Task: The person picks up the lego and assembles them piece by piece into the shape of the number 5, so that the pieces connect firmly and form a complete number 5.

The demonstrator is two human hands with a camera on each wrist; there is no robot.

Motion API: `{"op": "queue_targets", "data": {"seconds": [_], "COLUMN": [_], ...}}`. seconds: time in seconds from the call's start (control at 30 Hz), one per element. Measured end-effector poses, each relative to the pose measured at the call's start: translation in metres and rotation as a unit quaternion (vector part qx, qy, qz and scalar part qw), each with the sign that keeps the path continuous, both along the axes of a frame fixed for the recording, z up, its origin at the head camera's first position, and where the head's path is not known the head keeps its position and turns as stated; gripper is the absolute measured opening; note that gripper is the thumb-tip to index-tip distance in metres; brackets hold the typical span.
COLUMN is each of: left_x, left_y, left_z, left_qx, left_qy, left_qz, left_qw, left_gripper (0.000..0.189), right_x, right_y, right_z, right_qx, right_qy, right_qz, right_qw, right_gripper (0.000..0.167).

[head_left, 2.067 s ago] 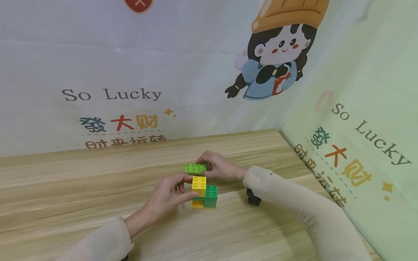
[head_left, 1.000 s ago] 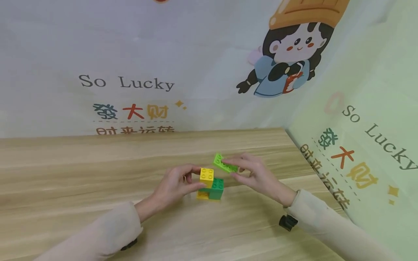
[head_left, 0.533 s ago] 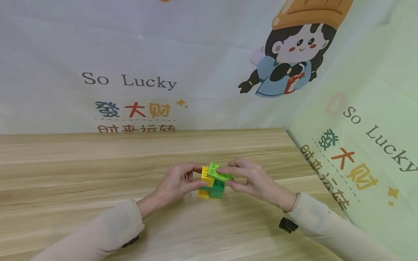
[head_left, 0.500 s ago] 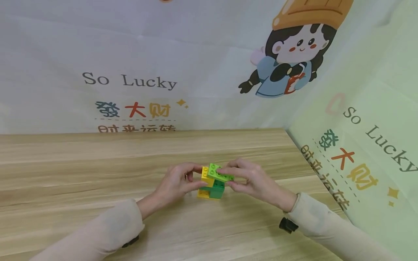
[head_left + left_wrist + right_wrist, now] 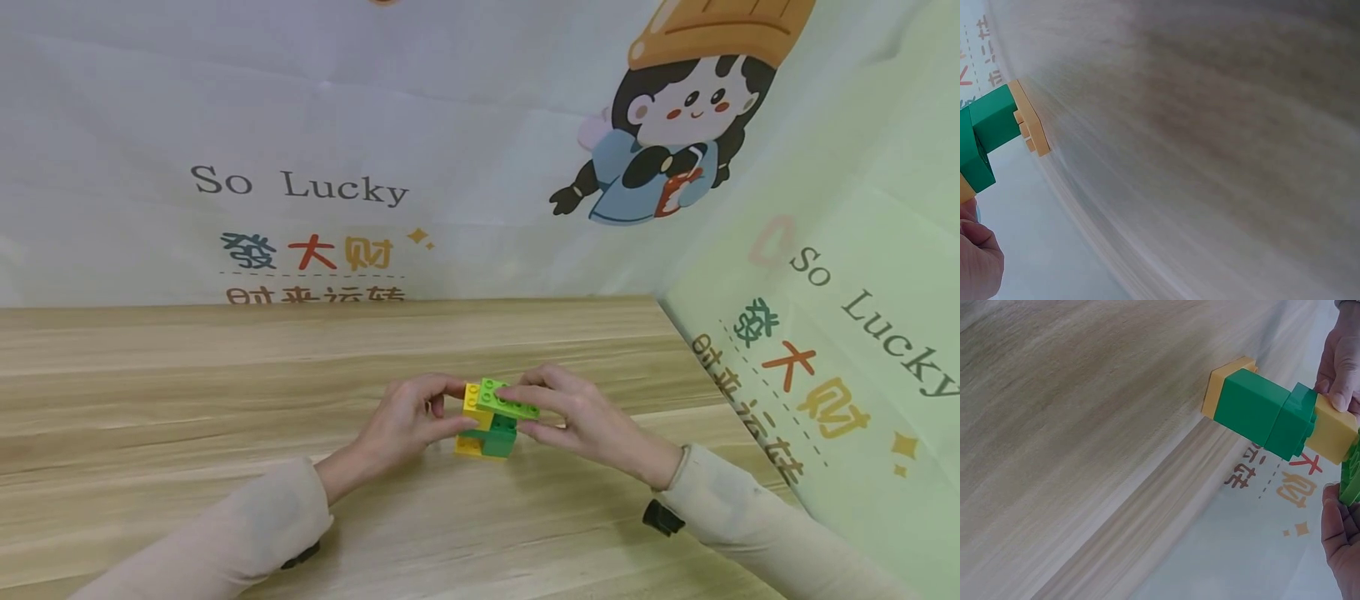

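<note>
A small stack of toy building bricks stands on the wooden table. At its foot lies a yellow plate [image 5: 468, 447], with green bricks [image 5: 1250, 405] above it and a yellow brick [image 5: 1334, 430] on top. My left hand [image 5: 405, 419] pinches that yellow brick between thumb and fingers from the left. Opposite it, my right hand [image 5: 585, 415] holds a lime green studded plate [image 5: 491, 392] by its right end. The lime plate overlaps the top of the yellow brick and juts out to the right over the green bricks. Index fingertip lies over its studs.
The wooden table [image 5: 187, 400] runs back to a printed white backdrop [image 5: 450, 125], with a second printed sheet [image 5: 885, 250] along the right side. Black devices [image 5: 663, 517] sit under both sleeve cuffs.
My right hand has picked up the lime plate from behind the stack, turned it and brought it left onto the yellow brick. Lately it has lowered slightly. The left hand keeps its hold.
</note>
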State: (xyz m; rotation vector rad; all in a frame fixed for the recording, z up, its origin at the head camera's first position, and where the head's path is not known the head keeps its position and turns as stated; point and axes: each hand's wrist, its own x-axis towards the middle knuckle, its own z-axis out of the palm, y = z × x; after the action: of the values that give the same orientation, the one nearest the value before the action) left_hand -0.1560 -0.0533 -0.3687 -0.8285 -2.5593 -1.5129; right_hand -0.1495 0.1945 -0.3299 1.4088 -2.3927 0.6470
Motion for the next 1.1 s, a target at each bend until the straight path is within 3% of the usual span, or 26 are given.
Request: {"op": "queue_targets", "data": {"seconds": [0.27,0.63,0.83,1.1], "left_x": [0.0008,0.0006,0.0009,-0.0022], "left_y": [0.0001,0.0003,-0.0001,-0.0001], "left_z": [-0.0005,-0.0022,-0.0011,-0.0008], "left_qx": [0.000,0.016,0.023,0.034], "left_qy": [0.009,-0.011,-0.041,-0.108], "left_qz": [0.006,0.008,0.014,0.013], "left_qw": [0.9999,0.9998,0.9988,0.9935], "left_gripper": [0.033,0.036,0.035,0.035], "right_x": [-0.0015,-0.0017,-0.0020,-0.0017], "right_y": [-0.0010,-0.0038,-0.0056,-0.0069], "right_z": [-0.0050,-0.0052,-0.0056,-0.0030], "right_qx": [-0.017,-0.030,-0.031,-0.026], "right_qy": [0.014,0.004,0.001,-0.013], "right_qz": [0.012,0.014,0.011,0.007], "right_qw": [0.9997,0.9994,0.9995,0.9996], "right_gripper": [0.041,0.040,0.039,0.040]}}
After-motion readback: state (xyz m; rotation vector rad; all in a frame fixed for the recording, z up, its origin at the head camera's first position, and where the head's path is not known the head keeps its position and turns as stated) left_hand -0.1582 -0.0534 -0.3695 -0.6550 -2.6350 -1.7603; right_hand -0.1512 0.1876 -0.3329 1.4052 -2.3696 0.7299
